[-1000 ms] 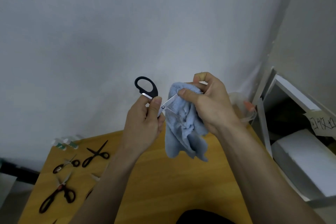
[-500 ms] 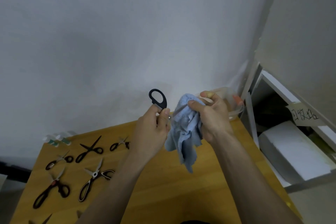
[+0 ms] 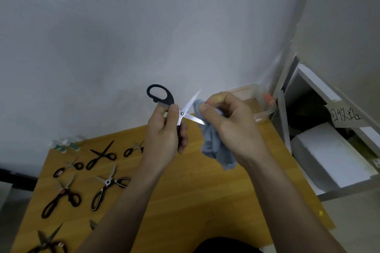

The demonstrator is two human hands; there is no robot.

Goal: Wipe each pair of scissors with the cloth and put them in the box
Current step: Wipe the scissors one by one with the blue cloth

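Blades now splaying open, uncovered since a moment ago. My left hand (image 3: pixel 164 135) is gripping the black-handled scissors (image 3: pixel 181 112); right hand (image 3: pixel 228 123) is bunching the cloth (image 3: pixel 216 150) beside them, midair near the box (image 3: pixel 265 109). Wiping is continuing.

a plain workroom corner: bare white wall (image 3: pixel 164 26), wooden table (image 3: pixel 195 201), hand-labelled storage shelf (image 3: pixel 320 129).

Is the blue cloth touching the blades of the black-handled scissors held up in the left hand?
Touching. In the head view the blue cloth, gripped by the right hand, covers the lower blade's tip on the black-handled scissors; the upper blade stands bare.
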